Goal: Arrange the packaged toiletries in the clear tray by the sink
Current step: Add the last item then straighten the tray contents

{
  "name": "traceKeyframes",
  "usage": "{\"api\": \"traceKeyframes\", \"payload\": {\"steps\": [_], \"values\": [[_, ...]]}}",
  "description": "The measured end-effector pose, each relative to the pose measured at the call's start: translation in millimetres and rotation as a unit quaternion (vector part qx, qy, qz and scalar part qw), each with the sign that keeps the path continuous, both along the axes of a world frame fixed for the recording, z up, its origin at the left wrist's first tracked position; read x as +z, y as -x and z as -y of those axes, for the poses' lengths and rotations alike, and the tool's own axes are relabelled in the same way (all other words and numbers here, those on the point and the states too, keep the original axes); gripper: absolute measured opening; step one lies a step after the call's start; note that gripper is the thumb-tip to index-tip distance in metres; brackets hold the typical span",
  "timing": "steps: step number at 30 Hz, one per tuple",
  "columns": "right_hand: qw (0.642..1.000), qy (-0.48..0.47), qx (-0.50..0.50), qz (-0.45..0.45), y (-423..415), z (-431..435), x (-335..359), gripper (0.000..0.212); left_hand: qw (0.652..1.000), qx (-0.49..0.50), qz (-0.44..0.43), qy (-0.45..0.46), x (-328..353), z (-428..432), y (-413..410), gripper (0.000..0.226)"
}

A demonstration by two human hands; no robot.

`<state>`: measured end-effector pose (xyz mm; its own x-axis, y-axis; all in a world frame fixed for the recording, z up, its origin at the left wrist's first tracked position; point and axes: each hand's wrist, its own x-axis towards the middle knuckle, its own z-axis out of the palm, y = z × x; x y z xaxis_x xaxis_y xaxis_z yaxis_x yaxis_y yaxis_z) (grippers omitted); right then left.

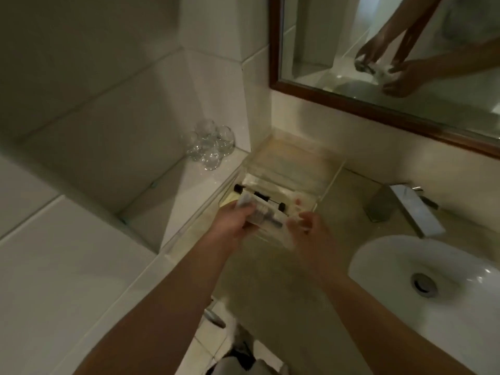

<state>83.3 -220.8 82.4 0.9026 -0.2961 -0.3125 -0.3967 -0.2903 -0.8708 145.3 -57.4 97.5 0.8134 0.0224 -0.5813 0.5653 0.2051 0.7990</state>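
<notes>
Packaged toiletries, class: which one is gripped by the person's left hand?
The pale packet poking out above the left hand, whose fingers curl round it. The black-capped tubes lie in the clear tray just beyond it.

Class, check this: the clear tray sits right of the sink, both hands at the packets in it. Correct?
No. The head view shows the clear tray left of the sink, not right; both the left hand and right hand are at the packets in it.
</notes>
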Motion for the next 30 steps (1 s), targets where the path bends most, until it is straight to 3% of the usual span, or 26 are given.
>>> {"api": "traceKeyframes", "payload": {"steps": [2,6,8,11,13,16,19,23,27,30], "values": [[0.994,-0.079,-0.037,-0.062,-31.5,0.6,-7.3,0.035,1.000,-0.008,-0.008,0.003,-10.9,1.6,-29.2,0.013],[0.974,-0.149,-0.113,-0.130,-74.2,-0.8,-28.9,0.037,0.998,-0.025,-0.048,0.012,-29.8,2.6,-82.8,0.018],[0.971,-0.138,-0.136,-0.143,-87.6,-3.2,-35.9,0.035,0.998,-0.033,-0.061,0.009,-34.0,-0.5,-105.1,0.024],[0.966,-0.075,-0.200,-0.143,-113.9,-1.2,-37.4,0.030,0.989,-0.081,-0.017,-0.123,-37.7,-7.5,-137.6,0.023],[0.963,-0.046,-0.222,-0.146,-127.3,-0.5,-36.4,0.033,0.966,-0.129,0.020,-0.224,-44.1,-14.0,-153.3,0.031],[0.964,0.016,-0.231,-0.128,-134.6,-3.2,-40.5,0.037,0.926,-0.195,0.057,-0.319,-56.6,-18.2,-164.8,0.022],[0.963,0.011,-0.250,-0.105,-135.1,-7.9,-43.1,0.035,0.887,-0.208,0.077,-0.406,-65.0,-16.6,-167.8,0.026],[0.972,0.026,-0.221,-0.076,-130.7,-15.7,-42.4,0.032,0.822,-0.222,0.071,-0.520,-70.8,-9.4,-167.7,0.030],[0.977,0.179,-0.085,-0.076,-111.6,-29.2,-39.6,0.038,0.777,-0.238,0.065,-0.579,-78.8,-6.0,-168.2,0.034],[0.968,0.237,0.009,-0.086,-105.7,-35.3,-38.5,0.045,0.750,-0.246,0.067,-0.611,-81.3,-4.6,-165.7,0.037]]}}
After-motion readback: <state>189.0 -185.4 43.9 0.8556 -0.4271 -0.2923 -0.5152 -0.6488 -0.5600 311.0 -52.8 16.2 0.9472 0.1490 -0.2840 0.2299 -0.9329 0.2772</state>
